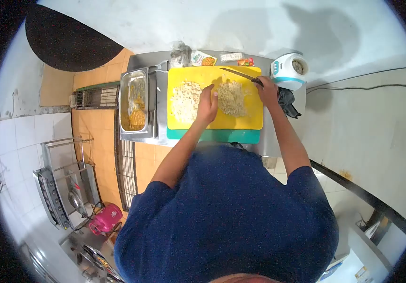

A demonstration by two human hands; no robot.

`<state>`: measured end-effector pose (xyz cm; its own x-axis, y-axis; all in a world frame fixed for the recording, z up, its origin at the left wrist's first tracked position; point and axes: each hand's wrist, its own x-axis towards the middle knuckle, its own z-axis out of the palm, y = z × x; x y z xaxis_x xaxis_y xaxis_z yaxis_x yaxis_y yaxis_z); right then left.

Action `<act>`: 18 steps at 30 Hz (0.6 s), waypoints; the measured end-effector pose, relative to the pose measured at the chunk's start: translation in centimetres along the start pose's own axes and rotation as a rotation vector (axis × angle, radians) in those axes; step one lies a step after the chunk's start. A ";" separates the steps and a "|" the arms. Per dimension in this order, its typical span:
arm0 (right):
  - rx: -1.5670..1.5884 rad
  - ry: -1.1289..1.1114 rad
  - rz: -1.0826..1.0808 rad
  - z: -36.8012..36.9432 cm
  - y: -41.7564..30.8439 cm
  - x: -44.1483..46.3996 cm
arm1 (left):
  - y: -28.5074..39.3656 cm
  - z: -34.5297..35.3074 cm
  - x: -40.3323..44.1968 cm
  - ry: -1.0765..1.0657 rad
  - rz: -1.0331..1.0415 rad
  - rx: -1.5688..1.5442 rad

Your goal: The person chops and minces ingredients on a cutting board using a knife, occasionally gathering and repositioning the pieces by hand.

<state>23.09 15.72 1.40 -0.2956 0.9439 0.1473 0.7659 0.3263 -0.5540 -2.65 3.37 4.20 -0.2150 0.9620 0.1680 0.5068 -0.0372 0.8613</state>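
Observation:
On a yellow cutting board point(255, 118) lie two piles of chopped pale food, a left pile point(184, 104) and a right pile point(232, 100). My right hand point(268, 92) is closed round the handle of a knife point(238, 73), whose blade points left across the upper part of the board. Between the two piles is my left hand point(207, 104), upright on its edge with its fingers held together; nothing shows in it. A green board point(212, 137) sticks out below the yellow one.
A metal tray point(147, 101) with orange-brown food stands left of the boards. Behind them are a plastic bag point(180, 54) and packets point(204, 58). A white and blue appliance point(288, 70) and a black bag point(287, 101) sit to the right, near the wall.

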 end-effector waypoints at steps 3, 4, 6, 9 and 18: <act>-0.111 0.022 -0.013 0.6 -0.2 0.8 | -0.5 1.0 0.7 -0.068 -0.007 -0.012; -0.161 0.035 -0.017 0.8 -0.2 0.8 | -0.6 1.0 1.4 -0.063 -0.006 -0.018; -0.205 -0.029 0.006 0.2 -0.2 0.3 | -1.2 1.2 2.7 -0.057 -0.016 -0.031; -0.212 -0.061 0.000 0.0 0.5 -1.4 | -2.2 1.3 4.9 -0.122 -0.021 -0.059; -0.144 0.133 0.187 -2.5 1.0 -6.0 | -5.6 4.0 6.1 -0.337 0.163 0.146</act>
<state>27.02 10.46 2.03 -0.0707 0.9838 0.1647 0.8763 0.1401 -0.4610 -3.42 10.58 -1.51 0.1513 0.9825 0.1090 0.6303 -0.1808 0.7550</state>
